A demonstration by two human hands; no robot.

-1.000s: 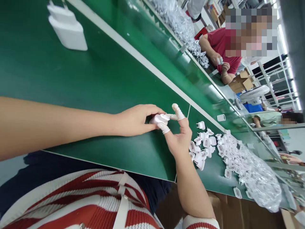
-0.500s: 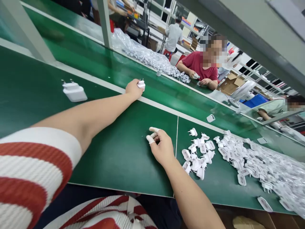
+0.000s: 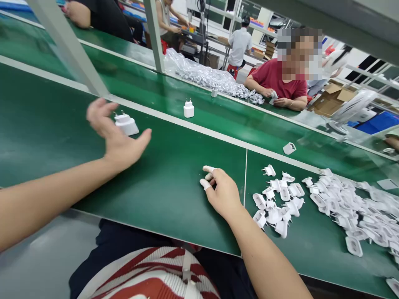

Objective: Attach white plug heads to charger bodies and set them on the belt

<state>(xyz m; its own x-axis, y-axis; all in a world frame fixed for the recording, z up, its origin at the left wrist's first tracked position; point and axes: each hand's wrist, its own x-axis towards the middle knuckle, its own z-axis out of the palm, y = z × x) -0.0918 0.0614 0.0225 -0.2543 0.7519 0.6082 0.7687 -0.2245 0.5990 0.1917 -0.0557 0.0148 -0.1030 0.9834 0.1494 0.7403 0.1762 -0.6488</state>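
My left hand is spread open around a white plug adapter on the green table, its two pins pointing up; whether the fingers touch it I cannot tell. Another white charger stands upright on the green belt beyond the pale strip, pins up, with no hand on it. My right hand hovers over or rests on the table, fingers curled and white covers on the thumb and fingertips. A gap shows between thumb and fingers, with nothing visible in it. To its right lies a small pile of white plug parts.
A larger heap of white plug parts spreads along the right. One white housing lies on the belt. A metal post rises at left. Across the belt, a person in a red shirt handles a part beside a plastic bag.
My left hand has let go of the charger on the belt and moved back left to the other adapter, opening. My right hand stays in nearly the same pose. The view has shifted.
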